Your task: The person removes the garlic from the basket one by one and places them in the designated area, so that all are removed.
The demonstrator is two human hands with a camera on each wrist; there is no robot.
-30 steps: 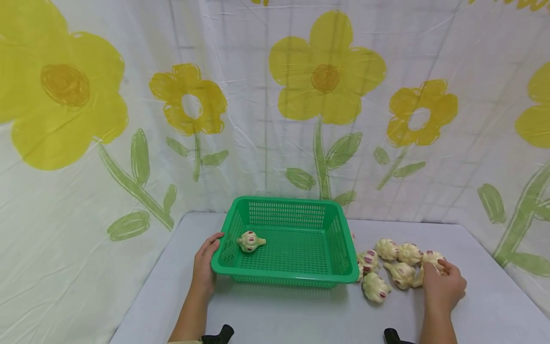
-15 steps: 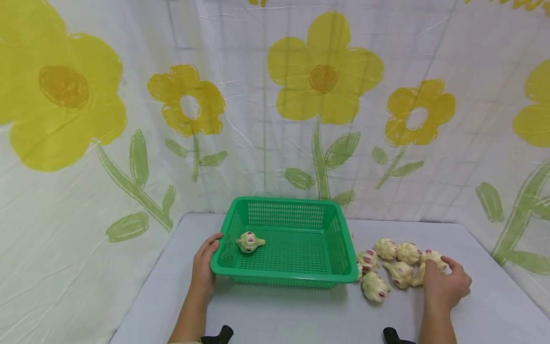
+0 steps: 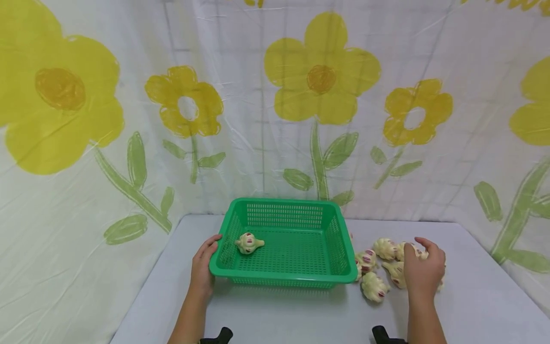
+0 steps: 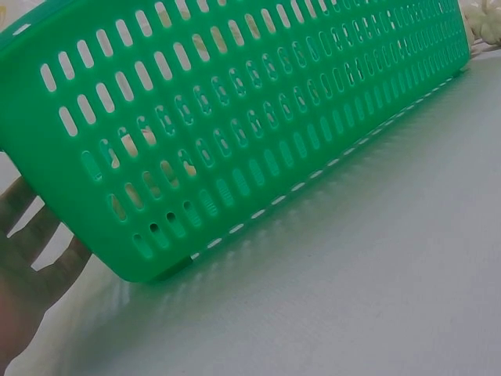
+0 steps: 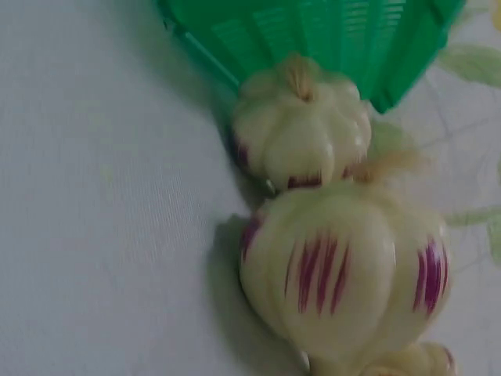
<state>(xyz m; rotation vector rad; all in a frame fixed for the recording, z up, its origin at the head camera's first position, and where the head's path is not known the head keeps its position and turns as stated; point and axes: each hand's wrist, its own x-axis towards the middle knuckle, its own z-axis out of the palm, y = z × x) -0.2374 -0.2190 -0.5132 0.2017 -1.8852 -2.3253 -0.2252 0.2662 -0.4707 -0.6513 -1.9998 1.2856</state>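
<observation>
In the head view, my left hand (image 3: 203, 268) grips the left rim of a green plastic basket (image 3: 285, 278); its fingers also show beside the basket wall (image 4: 117, 235) in the left wrist view. One garlic bulb (image 3: 249, 243) with purple streaks lies inside at the left. To the right, my right hand (image 3: 425, 272) is over a cluster of garlic bulbs, thumb and fingers curved. A pale garlic surface shows between them, but whether it is held is hidden. A garlic bulb (image 3: 375, 287) lies nearest the basket's front right corner. The right wrist view shows a streaked garlic bulb (image 5: 344, 270) close up.
A white table (image 3: 296, 320) bears everything. More garlic bulbs (image 3: 385, 248) lie right of the basket, several touching one another. Behind the table hangs a white curtain (image 3: 245, 119) printed with yellow flowers.
My right hand has moved left across the garlic cluster, from its right end toward the middle. My left hand stays on the basket rim, and the basket and the bulb in it have not moved.
</observation>
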